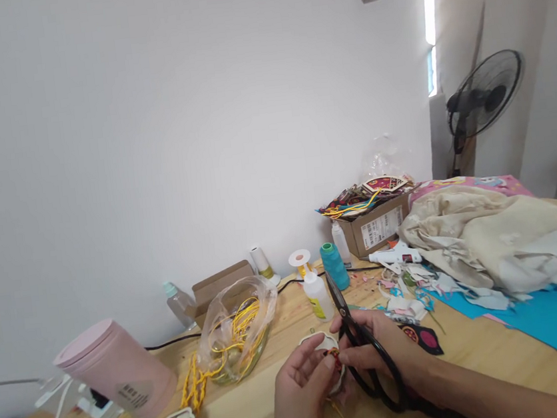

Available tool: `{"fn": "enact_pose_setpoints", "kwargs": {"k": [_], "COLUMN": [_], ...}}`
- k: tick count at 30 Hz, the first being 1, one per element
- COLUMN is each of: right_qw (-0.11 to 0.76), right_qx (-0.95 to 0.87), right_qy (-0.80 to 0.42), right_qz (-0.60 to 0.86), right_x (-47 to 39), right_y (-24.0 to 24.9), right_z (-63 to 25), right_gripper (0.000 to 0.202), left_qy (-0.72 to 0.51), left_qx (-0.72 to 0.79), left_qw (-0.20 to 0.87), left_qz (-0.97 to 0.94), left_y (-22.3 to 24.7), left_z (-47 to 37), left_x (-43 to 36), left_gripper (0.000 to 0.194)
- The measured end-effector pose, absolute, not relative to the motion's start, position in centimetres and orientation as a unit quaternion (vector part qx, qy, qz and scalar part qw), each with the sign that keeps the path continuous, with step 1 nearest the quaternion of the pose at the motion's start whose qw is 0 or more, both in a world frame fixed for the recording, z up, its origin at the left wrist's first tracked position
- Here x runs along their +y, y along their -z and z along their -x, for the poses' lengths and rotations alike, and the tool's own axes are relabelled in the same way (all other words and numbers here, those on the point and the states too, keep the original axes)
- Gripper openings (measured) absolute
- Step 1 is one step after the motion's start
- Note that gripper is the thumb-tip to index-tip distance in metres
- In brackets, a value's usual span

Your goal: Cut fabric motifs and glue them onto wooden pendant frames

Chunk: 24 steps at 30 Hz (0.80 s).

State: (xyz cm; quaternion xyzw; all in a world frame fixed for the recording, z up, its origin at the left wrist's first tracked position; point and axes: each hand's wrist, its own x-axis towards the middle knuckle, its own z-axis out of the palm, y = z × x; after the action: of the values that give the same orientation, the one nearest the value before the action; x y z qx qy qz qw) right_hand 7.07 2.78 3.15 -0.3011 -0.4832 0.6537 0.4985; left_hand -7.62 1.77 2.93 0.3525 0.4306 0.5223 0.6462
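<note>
Near the bottom centre, my left hand [303,384] pinches a small red and dark piece [334,357] with yellow cord below it. My right hand [374,345] meets it at the same piece, thumb and fingertips close together. Black scissors [339,296] rest in my right hand, blades pointing up and away, the large handles hanging below the fingers. Behind my fingers lies a pale round item [318,340], partly hidden. A dark patterned fabric piece [426,338] is on the table just right of my right hand.
Behind my hands stand a glue bottle [317,296] and a teal thread cone [334,266]. A bag of yellow cord [240,334] and a pink canister [118,371] are left. Scraps [404,302], a glue gun [395,254], a full cardboard box [378,224] and cream cloth [498,237] are right.
</note>
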Motion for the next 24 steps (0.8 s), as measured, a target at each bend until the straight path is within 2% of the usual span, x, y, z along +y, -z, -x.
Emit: {"fn": "enact_pose_setpoints", "kwargs": {"k": [8,14,19,24], "right_qw": [0.483,0.477,0.478,0.481], "right_qx": [-0.488,-0.491,-0.500,-0.496], "right_qy": [-0.663,-0.663,-0.656,-0.658], "right_qz": [0.297,0.304,0.303,0.301], "right_x": [3.1,3.0,2.9,3.2], "right_y": [-2.8,-2.9,-2.9,-2.7], "right_z": [-7.4,-7.4,-7.4,-7.4], "right_gripper": [0.027,0.027,0.027,0.030], "left_qy": [-0.516,-0.496,-0.503,-0.503], "left_qx": [0.422,0.430,0.431,0.449], "left_qw": [0.645,0.654,0.627,0.641], "left_qz": [-0.374,-0.376,-0.410,-0.366], "left_y": [-2.4,-2.9,-3.4,-3.8], "left_z": [7.8,7.8,7.5,7.5], "left_x": [1.7,1.5,1.4,1.3], "left_gripper": [0.026,0.032,0.029,0.028]}}
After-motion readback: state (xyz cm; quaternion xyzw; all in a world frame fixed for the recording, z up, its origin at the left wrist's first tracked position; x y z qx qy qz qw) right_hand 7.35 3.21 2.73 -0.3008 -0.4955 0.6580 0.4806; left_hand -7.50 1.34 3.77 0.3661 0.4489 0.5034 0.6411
